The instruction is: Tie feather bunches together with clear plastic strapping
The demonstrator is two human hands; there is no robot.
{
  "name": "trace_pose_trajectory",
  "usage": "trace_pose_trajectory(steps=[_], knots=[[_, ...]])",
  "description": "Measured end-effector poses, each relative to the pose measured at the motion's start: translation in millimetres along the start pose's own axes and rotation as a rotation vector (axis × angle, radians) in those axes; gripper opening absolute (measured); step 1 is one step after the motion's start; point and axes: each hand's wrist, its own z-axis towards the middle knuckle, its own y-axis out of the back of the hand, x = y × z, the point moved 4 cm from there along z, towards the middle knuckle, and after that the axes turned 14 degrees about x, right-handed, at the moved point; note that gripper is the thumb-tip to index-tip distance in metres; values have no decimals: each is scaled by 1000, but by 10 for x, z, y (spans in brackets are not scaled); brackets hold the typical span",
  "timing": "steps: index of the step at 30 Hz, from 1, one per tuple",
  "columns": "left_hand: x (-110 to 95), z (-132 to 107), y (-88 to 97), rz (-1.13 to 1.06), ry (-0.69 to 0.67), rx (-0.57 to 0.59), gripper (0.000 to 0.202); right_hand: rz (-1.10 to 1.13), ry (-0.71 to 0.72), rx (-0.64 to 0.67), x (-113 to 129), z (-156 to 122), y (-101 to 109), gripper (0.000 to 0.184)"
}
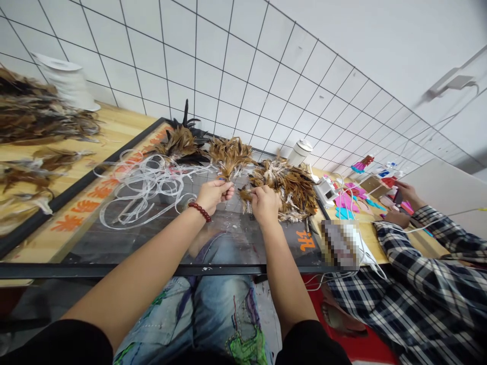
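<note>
My left hand, with a bead bracelet at its wrist, pinches the narrow base of a brown feather bunch that fans out away from me. Close by on the right, my right hand has its fingers closed at the left edge of a larger brown and cream feather pile. A small feather tuft shows at its fingertips, which I see only partly. Loops of white ribbon lie tangled left of my hands. Behind the ribbon stand more brown and black feathers.
A black-framed glass panel lies under my hands. More feathers and a white spool are at far left. A white jar, a white device and cables stand right, beside a co-worker's checked sleeve. A wire grid rises behind.
</note>
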Motion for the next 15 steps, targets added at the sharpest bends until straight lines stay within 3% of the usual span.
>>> trace_pose_trajectory(steps=[15], knots=[[60,23,-4,59,19,43,10,-118,-12,164,23,13,-140,16]])
